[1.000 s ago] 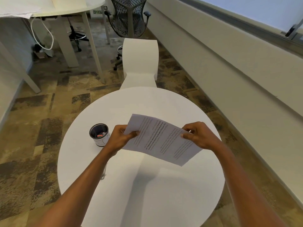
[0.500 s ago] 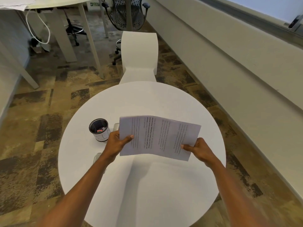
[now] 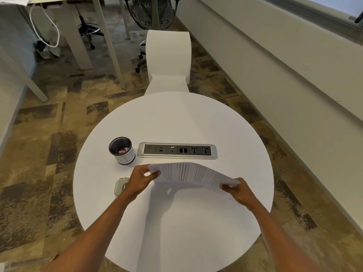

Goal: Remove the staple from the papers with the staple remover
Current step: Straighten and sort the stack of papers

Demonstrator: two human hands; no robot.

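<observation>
The staple itself cannot be made out anywhere on the papers (image 3: pixel 193 174), and the printed lines on the sheets are too small to read. A pale, rounded object (image 3: pixel 120 186) lies on the table just left of the left wrist, partly hidden by the left hand (image 3: pixel 139 180) — whether it is the staple remover cannot be told. Something red sits in the bottom of the black mesh cup (image 3: pixel 122 150), too small to identify.

The papers are held above the round white table (image 3: pixel 176 228), bowed upward in the middle and casting a shadow on the tabletop below. The left hand pinches their left edge, thumb on top and fingers curled beneath. The right hand (image 3: pixel 238 192) grips the lower right corner the same way, its fingers closed on the sheets. Both forearms run out of the bottom of the view.

Beyond the papers, a recessed power and data socket strip (image 3: pixel 177 150) is set into the tabletop, with the mesh cup standing just to its left. The near half of the table is bare white surface, as is the far part behind the strip. The table's near rim is cut off at the bottom. A white chair (image 3: pixel 168 59) stands at the far edge — behind it a mesh office chair (image 3: pixel 153 12), cropped at the top. A wall runs along the right side, near the table's rim.
</observation>
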